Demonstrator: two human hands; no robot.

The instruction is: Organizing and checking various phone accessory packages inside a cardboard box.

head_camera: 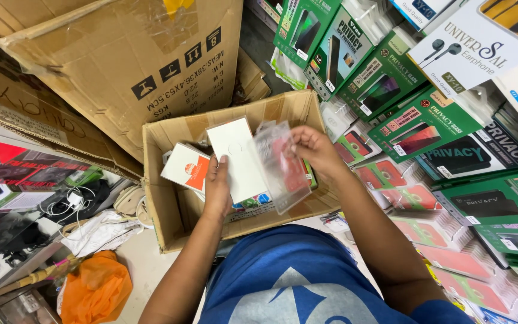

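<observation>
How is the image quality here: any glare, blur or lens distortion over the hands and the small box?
Head view: light is even and bright, with no hard shadows. Glare streaks the clear packet in the right hand. The white box in the left hand is sharp. Wide-lens bending curves the green packages and large carton at the edges.

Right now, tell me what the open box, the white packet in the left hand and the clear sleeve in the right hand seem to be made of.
Open box: corrugated cardboard, matte brown, with raw cut flaps.
White packet: looks like thin card, smooth and matte; it stays flat in the left hand.
Clear sleeve: probably soft plastic film, glossy; it glares, and a red item shows through it in the right hand.
</observation>
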